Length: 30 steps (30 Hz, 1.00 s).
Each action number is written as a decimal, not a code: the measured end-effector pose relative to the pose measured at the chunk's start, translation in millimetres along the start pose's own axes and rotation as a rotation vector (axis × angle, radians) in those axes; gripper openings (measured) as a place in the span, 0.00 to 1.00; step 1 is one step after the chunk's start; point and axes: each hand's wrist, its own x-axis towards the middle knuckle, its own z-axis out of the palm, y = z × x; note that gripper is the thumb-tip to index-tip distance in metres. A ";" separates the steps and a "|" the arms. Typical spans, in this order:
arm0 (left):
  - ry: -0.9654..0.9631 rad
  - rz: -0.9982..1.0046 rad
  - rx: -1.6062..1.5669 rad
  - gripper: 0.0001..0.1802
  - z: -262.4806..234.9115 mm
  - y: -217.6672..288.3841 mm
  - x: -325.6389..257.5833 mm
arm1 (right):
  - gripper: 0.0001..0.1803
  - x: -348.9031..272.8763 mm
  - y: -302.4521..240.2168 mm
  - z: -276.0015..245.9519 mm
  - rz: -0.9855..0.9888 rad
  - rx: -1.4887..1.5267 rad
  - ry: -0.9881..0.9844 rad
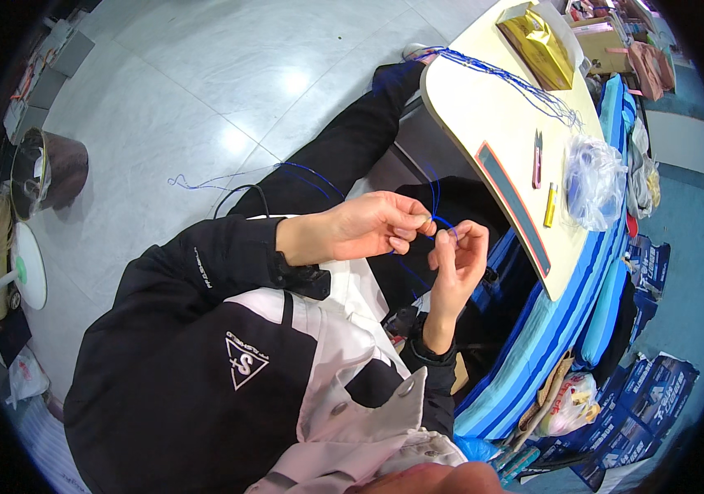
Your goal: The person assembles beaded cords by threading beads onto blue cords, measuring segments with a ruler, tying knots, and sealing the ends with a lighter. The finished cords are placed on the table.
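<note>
Single head-worn fisheye view, looking steeply down, close over hands (418, 235)

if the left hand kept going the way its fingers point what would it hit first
Most likely the right hand: the left hand points its fingertips at it, almost touching, with the blue thread pinched between them. Depth is hard to judge here.

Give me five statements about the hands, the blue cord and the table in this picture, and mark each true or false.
1. Both hands pinch the blue cord. True.
2. The left hand rests flat on the table. False: it is raised in front of the body, off the table.
3. A gold packet lies on the table. True.
4. The right hand holds the yellow pen. False: the pen lies on the table.
5. The clear plastic bag lies on the floor. False: it sits on the table.
</note>
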 end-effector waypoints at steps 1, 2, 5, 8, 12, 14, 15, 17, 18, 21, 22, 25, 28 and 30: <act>-0.002 -0.050 0.012 0.04 0.6 1.5 -1.8 | 0.11 2.7 -1.0 -2.3 -0.103 -0.188 0.012; 0.012 -0.078 0.025 0.04 1.7 1.7 -3.1 | 0.12 5.6 -1.8 -3.7 -0.216 -0.372 0.010; 0.015 -0.151 0.049 0.06 3.4 2.9 -6.5 | 0.20 13.9 -7.8 -9.2 -0.510 -0.688 -0.170; 0.036 -0.157 0.140 0.06 3.2 4.4 -8.6 | 0.13 17.0 -12.5 -13.1 -0.496 -0.762 -0.252; 0.085 -0.112 0.176 0.06 0.7 9.9 -10.0 | 0.02 12.3 -13.6 -20.7 -0.111 -0.353 -0.344; 0.095 -0.108 0.174 0.06 -0.2 11.2 -11.2 | 0.04 8.4 -11.8 -24.4 0.252 0.171 -0.465; 0.089 -0.114 0.165 0.06 -0.5 11.2 -11.4 | 0.06 7.2 -9.9 -25.5 0.300 0.223 -0.518; 0.073 -0.123 0.144 0.06 -1.0 10.7 -12.3 | 0.10 5.0 -5.9 -26.8 0.341 0.365 -0.584; 0.063 -0.129 0.132 0.06 -1.2 10.4 -12.8 | 0.09 4.3 -4.1 -27.0 0.323 0.339 -0.570; 0.027 -0.148 0.125 0.06 -1.5 10.3 -13.3 | 0.07 2.9 0.4 -26.5 0.242 0.294 -0.521; 0.029 -0.153 0.142 0.06 -1.5 10.5 -13.7 | 0.06 2.4 1.7 -26.0 0.213 0.268 -0.500; 0.034 -0.166 0.171 0.06 -0.3 11.0 -14.1 | 0.07 0.4 5.7 -24.8 0.163 0.240 -0.443; 0.038 -0.167 0.199 0.06 2.2 10.9 -14.7 | 0.09 -1.4 9.7 -25.0 0.133 0.238 -0.422; 0.049 -0.165 0.215 0.05 4.2 10.2 -15.5 | 0.09 -1.8 11.6 -25.8 0.122 0.246 -0.414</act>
